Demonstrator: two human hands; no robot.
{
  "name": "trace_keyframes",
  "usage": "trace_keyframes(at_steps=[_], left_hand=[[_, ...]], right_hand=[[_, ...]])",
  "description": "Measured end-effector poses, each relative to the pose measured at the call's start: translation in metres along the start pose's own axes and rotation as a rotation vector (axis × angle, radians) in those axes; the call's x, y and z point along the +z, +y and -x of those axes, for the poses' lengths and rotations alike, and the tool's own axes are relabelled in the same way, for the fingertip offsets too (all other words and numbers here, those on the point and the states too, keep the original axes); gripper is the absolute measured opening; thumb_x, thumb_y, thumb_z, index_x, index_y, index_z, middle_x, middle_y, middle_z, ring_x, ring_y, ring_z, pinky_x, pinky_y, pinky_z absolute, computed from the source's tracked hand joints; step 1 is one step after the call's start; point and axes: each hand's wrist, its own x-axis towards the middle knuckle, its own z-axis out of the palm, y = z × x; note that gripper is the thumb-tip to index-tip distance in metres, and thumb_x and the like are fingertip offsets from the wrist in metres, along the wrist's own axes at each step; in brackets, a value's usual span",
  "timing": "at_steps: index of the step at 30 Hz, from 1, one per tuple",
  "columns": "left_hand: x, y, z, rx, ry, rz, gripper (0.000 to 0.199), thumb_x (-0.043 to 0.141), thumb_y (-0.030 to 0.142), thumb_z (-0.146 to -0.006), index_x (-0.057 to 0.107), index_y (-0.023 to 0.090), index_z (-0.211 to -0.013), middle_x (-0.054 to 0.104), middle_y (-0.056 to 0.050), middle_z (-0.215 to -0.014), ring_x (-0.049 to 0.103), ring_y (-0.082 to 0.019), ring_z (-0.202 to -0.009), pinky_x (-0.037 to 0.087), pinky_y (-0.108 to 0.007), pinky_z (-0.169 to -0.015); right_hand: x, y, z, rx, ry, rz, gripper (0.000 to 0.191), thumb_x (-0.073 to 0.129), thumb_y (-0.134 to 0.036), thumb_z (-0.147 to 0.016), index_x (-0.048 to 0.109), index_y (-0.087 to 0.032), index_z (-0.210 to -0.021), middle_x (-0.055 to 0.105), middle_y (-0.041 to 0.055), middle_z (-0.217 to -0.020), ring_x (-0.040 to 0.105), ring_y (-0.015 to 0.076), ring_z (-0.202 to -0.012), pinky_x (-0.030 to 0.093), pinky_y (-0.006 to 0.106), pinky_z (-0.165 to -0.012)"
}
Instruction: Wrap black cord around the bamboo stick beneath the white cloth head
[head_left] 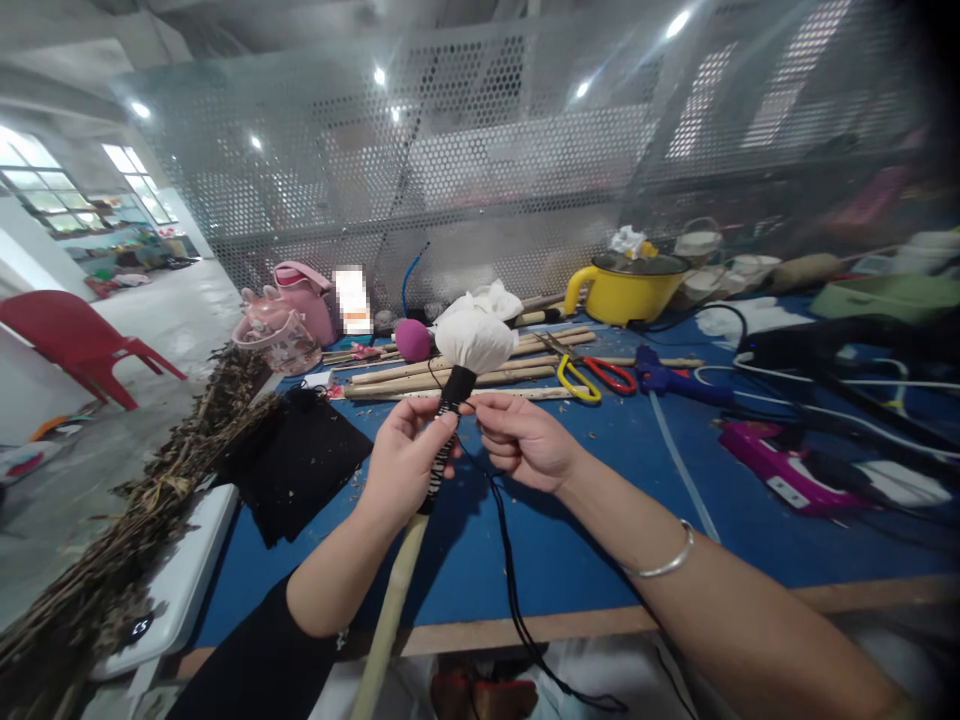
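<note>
The left fingers (441, 434) are clasped round the stick's (399, 580) black binding (460, 384); the right fingers (496, 414) are pressed together beside it, too small to tell on what. A white bundle (474, 342) tops the stick just beyond them; black cord (510, 560) hangs below. Scissors (576, 380) lie on the bench (630, 470), beyond the right fingers.

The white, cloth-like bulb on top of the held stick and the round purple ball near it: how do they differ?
The white, cloth-like bulb looks larger than the round purple ball. The bulb is wrinkled, gathered at its neck, while the ball looks smooth. The bulb tops a pale wooden stick held in the left hand; the ball is in neither hand. Both are rounded.
</note>
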Motion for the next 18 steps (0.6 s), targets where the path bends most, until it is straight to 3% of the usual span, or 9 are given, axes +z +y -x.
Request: trace_keyframes(at_steps=[18], left_hand=[[-0.0009,-0.0035,0.0017,-0.088,-0.030,0.089,0.033,0.066,0.035,-0.069,0.047,0.017,-0.089,0.056,0.004,-0.054,0.048,-0.006,-0.037,0.037,-0.016,-0.036]], right_hand=[[0.0014,0.0031,-0.0044,-0.070,0.066,0.131,0.027,0.070,-0.033,-0.067,0.050,-0.016,-0.072,0.028,-0.0120,-0.043,0.013,0.0013,-0.034,0.009,0.016,-0.032]])
